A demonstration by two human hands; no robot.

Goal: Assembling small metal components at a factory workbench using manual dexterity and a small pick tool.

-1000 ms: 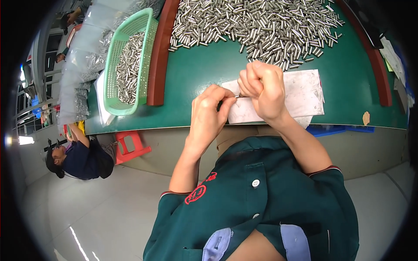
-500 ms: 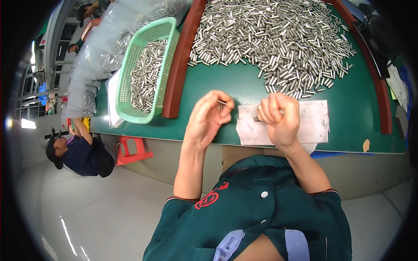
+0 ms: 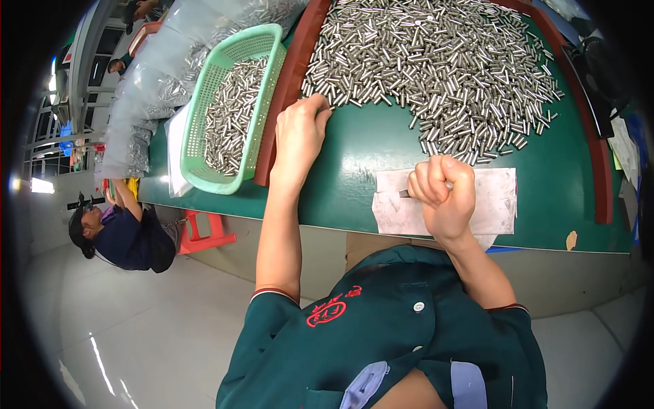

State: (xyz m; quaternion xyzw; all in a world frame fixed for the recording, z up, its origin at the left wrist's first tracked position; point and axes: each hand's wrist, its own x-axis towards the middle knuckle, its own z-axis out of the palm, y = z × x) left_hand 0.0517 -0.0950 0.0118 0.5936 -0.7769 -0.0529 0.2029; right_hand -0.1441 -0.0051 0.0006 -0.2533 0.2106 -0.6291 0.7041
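Observation:
A large heap of short silvery metal pins (image 3: pixel 436 75) covers the far part of the green table (image 3: pixel 354 177). At its near-left edge, beside the red-brown rail, my left hand (image 3: pixel 298 133) has its fingertips pinched together against the pins. Whatever sits between those fingertips is hidden. My right hand (image 3: pixel 443 194) is closed in a fist over a stained whitish cloth or paper (image 3: pixel 494 204). From the fist's left side sticks the short dark end of a grey metal piece (image 3: pixel 405 193), the rest covered by my fingers.
Left of the rail (image 3: pixel 272 129) stands a green plastic basket (image 3: pixel 192 146) holding many pins. Clear plastic bags (image 3: pixel 146 88) of metal parts line the table's left side. A second rail (image 3: pixel 598 157) runs along the right. A person (image 3: pixel 126 228) works beside a red stool (image 3: pixel 204 235).
My left hand has moved left and away from me, from beside the cloth, where it pinched a thin pin, to the heap's edge. My right fist stays nearly in place.

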